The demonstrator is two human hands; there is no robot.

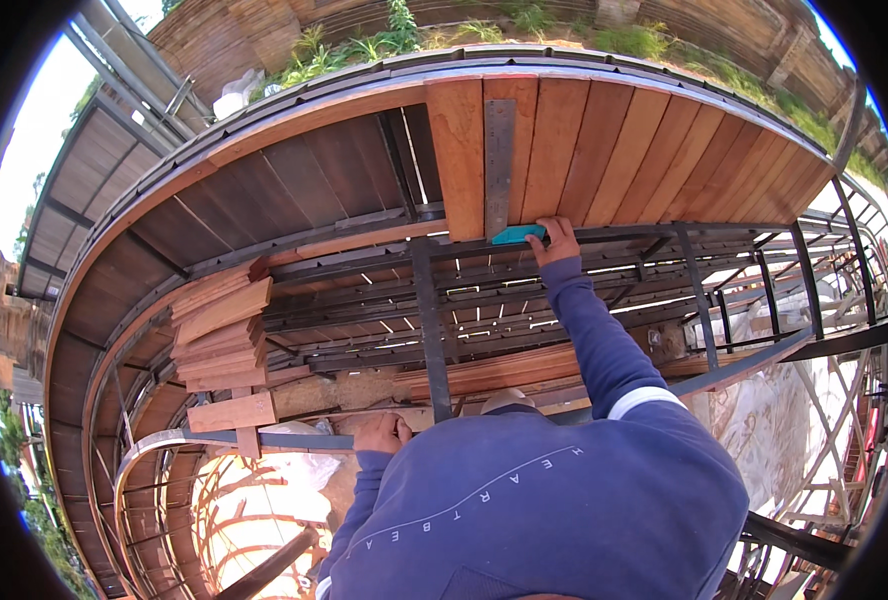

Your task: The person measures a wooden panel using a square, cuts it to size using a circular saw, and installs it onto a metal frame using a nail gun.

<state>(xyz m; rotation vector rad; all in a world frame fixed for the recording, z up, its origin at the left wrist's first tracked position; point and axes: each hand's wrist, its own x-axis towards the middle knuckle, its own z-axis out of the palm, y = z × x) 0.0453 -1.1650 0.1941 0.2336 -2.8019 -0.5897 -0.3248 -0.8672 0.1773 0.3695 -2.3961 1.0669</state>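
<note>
My right hand (557, 241) reaches forward and holds the turquoise handle of a try square (499, 165) between its fingers. The handle sits at the near edge of the reddish-brown wooden planks (614, 150), and the steel blade lies flat across them, pointing away from me. Its blade lies close to the seam near the leftmost planks. Nearer to me, my left hand (381, 433) is closed on a dark curved metal rail (309, 441).
Left of the fitted planks, the curved frame shows dark boards (294, 180). A stack of loose planks (222, 330) sits on the left. A black upright post (430, 330) stands between my arms. Long timber (504, 370) lies below, and gaps show between metal bars.
</note>
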